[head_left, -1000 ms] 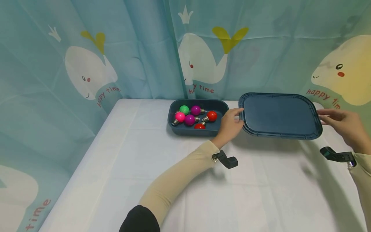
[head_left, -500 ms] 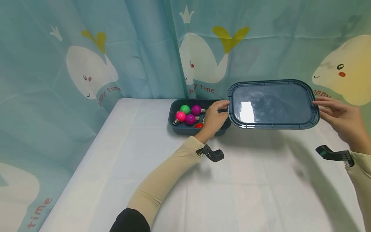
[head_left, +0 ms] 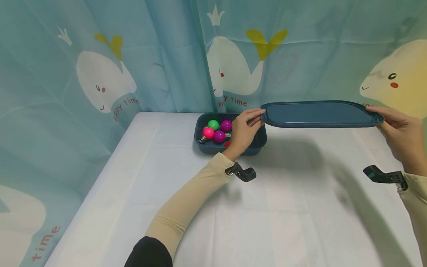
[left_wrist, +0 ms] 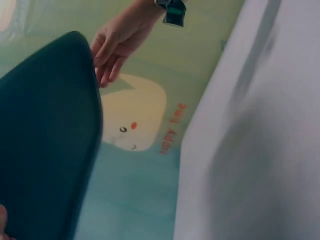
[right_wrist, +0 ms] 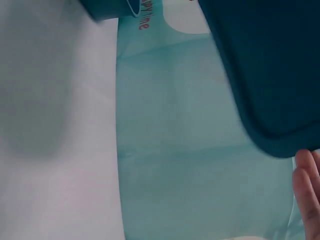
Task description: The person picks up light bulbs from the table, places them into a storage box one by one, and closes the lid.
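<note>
A dark blue lid [head_left: 320, 114], rectangular with rounded corners, is held up above the table, seen almost edge-on in the head view. My left hand [head_left: 244, 129] pinches its left end, and my right hand [head_left: 401, 133] grips its right end. Behind my left hand stands a dark blue box [head_left: 213, 149] with several bulbs in it: a green bulb [head_left: 213, 125], a pink bulb [head_left: 208, 133] and purple bulbs [head_left: 219, 137], with a bit of red showing. My left hand covers part of the box and its contents. In the left wrist view the lid [left_wrist: 45, 135] spans toward my right hand [left_wrist: 122, 42].
A white cloth [head_left: 283, 215] covers the table, with shadows of the lid and arms falling on it. Right behind the table's back edge hangs a blue-green curtain [head_left: 160, 74] printed with whales. Each wrist wears a black strap mount [head_left: 241, 172].
Both hands have lifted the lid and carried its left end leftward toward the box. The lid first tipped up, its face catching the light, and now lies flatter. The box stays in place.
</note>
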### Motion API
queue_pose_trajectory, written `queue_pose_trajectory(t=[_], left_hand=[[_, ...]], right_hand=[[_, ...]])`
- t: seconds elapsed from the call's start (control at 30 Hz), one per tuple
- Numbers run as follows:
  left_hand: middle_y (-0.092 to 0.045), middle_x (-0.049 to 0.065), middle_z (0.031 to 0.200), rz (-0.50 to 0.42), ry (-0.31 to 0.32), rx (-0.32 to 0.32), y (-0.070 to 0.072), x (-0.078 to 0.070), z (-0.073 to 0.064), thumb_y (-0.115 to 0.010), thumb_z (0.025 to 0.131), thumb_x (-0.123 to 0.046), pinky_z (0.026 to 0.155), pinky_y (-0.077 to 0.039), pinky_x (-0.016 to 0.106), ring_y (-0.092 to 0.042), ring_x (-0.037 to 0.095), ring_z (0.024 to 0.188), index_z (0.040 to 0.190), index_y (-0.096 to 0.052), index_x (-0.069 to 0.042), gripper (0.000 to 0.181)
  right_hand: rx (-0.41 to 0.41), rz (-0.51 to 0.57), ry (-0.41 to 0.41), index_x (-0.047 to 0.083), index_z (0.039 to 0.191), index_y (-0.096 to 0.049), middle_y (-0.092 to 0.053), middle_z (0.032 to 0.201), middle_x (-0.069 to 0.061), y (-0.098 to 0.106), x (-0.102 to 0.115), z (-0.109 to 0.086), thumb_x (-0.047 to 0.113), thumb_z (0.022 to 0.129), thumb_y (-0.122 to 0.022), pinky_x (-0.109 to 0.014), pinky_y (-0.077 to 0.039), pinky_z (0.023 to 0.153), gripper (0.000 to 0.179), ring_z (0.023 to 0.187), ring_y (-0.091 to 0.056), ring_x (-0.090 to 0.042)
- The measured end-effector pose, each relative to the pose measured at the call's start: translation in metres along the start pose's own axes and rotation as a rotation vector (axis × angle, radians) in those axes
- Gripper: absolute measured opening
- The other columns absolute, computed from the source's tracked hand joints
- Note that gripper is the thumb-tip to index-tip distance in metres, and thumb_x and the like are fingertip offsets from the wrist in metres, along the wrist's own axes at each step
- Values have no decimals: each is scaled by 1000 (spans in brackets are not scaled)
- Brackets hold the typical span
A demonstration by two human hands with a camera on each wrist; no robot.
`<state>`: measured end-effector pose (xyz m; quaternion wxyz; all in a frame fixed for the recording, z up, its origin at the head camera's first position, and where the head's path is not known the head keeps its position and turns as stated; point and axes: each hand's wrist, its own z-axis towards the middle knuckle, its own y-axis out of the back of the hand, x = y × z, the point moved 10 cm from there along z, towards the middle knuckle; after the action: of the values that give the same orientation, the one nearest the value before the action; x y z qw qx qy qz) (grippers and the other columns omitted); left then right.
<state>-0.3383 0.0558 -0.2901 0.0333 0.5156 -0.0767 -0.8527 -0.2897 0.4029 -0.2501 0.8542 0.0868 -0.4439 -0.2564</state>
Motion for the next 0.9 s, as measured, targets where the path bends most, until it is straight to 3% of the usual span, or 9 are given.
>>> queue_pose_trajectory(t=[0.2, 0.3, 0.4, 0.5, 0.67, 0.8, 0.9], left_hand=[[-67, 12, 112, 57, -24, -6, 1, -3, 4, -64, 87, -6, 86, -52, 14, -66, 19, 102, 113, -68, -3, 27], [-69, 12, 109, 85, -30, -6, 3, -5, 6, -65, 87, -11, 82, -53, 14, -67, 19, 98, 113, -68, -4, 27], [-71, 10, 106, 141, -40, -22, 7, -7, 7, -66, 87, -16, 76, -54, 13, -69, 18, 93, 112, -69, -5, 28], [-72, 10, 104, 184, -32, -38, 12, -7, 9, -66, 87, -19, 69, -53, 12, -70, 17, 88, 113, -69, -6, 29], [-72, 12, 105, 107, 42, -28, 18, 5, 15, -65, 87, -18, 68, -55, 13, -71, 20, 83, 117, -66, -5, 33], [-71, 14, 104, 48, 102, -33, 24, 15, 18, -66, 87, -18, 68, -58, 21, -71, 22, 79, 119, -65, -6, 34], [-71, 15, 102, 8, 160, -48, 31, 22, 18, -66, 87, -18, 70, -59, 30, -71, 23, 79, 118, -66, -7, 33]], right_hand=[[-68, 50, -71, -5, 116, -63, -67, 93, 18, 5, -2, 6, -3, 89, -56, -2, -48, 76, 29, 79, -63, 7], [-85, -4, -94, 1, 119, -63, -64, 89, 23, 7, -1, 9, 1, 90, -56, 0, -47, 73, 30, 74, -61, 12], [-83, -39, -108, 1, 120, -62, -63, 89, 27, 6, 1, 12, 2, 90, -57, 1, -46, 70, 31, 71, -60, 14], [-55, 3, -119, 1, 117, -64, -64, 87, 25, 1, 2, 14, 1, 89, -58, 0, -47, 67, 29, 68, -61, 12], [-9, 109, -137, 7, 109, -69, -68, 84, 20, -11, 3, 16, -3, 86, -60, -5, -51, 61, 27, 66, -64, 7], [20, 164, -180, 14, 103, -72, -69, 80, 18, -20, -1, 17, -2, 86, -61, -7, -52, 57, 26, 63, -65, 5], [88, 192, -234, 22, 98, -72, -69, 78, 16, -33, -4, 18, 0, 87, -61, -10, -53, 56, 27, 64, -64, 3]])
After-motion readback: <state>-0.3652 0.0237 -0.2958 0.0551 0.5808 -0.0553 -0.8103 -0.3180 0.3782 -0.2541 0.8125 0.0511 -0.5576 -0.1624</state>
